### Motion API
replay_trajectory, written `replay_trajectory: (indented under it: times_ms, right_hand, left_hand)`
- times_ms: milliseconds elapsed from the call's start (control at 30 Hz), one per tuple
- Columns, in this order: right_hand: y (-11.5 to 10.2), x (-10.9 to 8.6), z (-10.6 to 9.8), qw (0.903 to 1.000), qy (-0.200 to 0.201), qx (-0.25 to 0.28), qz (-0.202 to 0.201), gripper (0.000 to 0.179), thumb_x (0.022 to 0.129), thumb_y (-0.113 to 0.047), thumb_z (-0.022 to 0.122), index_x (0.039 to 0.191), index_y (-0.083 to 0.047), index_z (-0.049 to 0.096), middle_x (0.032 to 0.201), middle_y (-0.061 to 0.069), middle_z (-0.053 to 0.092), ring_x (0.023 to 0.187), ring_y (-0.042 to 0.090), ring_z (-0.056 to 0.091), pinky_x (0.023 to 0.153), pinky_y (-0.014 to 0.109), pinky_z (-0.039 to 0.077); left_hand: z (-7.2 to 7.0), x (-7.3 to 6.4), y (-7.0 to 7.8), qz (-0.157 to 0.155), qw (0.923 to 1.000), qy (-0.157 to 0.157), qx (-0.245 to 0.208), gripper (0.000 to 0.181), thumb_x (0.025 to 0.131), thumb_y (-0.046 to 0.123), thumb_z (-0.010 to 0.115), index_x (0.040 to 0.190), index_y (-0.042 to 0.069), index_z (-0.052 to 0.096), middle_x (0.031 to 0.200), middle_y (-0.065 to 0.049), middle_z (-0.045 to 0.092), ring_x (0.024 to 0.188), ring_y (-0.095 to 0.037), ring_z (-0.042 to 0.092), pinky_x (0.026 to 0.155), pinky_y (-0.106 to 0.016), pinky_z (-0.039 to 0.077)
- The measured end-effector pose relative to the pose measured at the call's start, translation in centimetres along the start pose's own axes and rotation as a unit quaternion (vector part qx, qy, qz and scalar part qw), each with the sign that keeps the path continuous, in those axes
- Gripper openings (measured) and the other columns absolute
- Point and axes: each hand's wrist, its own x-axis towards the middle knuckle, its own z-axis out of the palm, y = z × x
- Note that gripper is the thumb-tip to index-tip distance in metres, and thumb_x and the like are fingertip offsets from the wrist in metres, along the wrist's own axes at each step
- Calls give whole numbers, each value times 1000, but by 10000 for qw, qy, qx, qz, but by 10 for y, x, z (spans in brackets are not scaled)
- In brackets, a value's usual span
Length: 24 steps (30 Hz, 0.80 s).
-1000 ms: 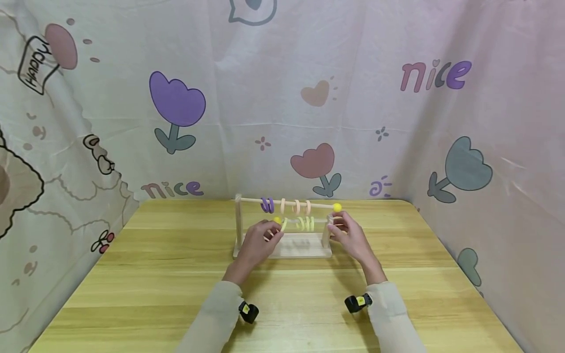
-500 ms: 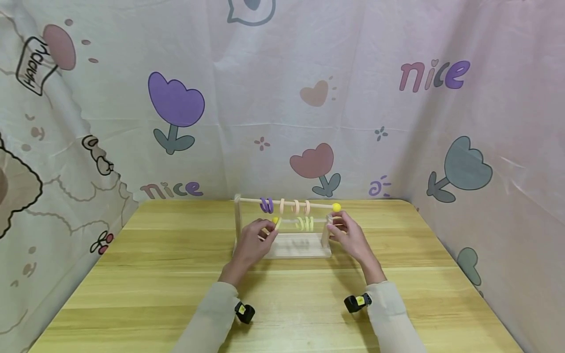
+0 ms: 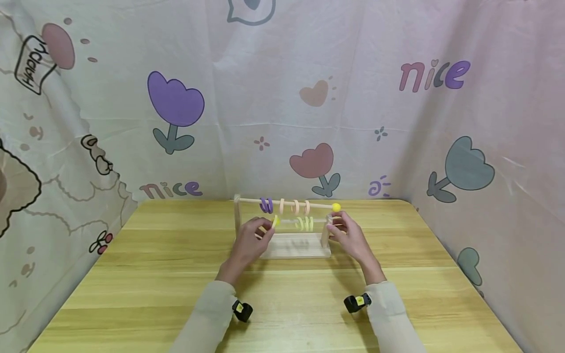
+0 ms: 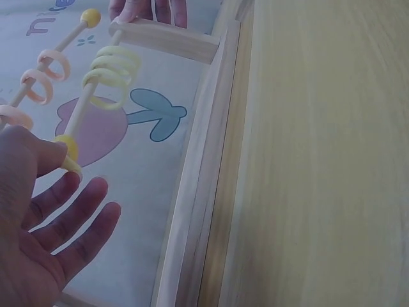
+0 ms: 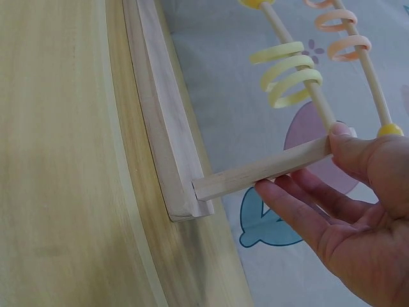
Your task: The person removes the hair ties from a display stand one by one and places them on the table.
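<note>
A wooden ring rack stands on the table, its base [image 3: 295, 249] lying lengthwise. Thumb and index finger of my left hand [image 3: 248, 243] pinch a pale yellow ring [image 4: 73, 168] right at the yellow ball [image 4: 66, 146] that ends the lower rod [image 4: 79, 112]. Several more pale yellow rings [image 5: 291, 82] hang farther along that rod. My right hand [image 3: 351, 239] grips the top of the short post [image 5: 262, 167], thumb above and fingers beneath in the right wrist view. Above, the upper rod [image 3: 250, 200] carries purple rings [image 3: 270, 206] and peach rings [image 3: 282, 206].
A tall post [image 3: 237, 215] bears the upper rod at the left, and another yellow ball [image 3: 336, 208] caps its right end, close over my right hand. The wooden table [image 3: 291, 304] ends at a patterned cloth [image 3: 247, 98] behind and at both sides.
My left hand has moved left with the pinched yellow ring, drawing it away from the other yellow rings to the rod's ball end. My right hand stays at the short post.
</note>
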Motion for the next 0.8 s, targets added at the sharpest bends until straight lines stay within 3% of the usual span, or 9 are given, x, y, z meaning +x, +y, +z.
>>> replay_trajectory:
  times_ms: [533,800]
  right_hand:
    - [-2,-2,1,10000,13,-39,41,34,105,-10,58,138,-1,50,128,28,60,118,39,64,90,41,62]
    - [-2,-1,0,10000,26,-68,65,35,106,-11,57,139,-2,50,130,28,60,119,39,64,91,41,62]
  left_hand:
    - [-9,-2,-1,-200,9995,-150,210,5,95,9,73,98,6,75,92,-8,73,75,-15,69,68,-22,59]
    - [-18,-7,1,7,9993,-347,166,4,95,8,72,96,4,72,92,-9,71,75,-16,67,67,-20,58]
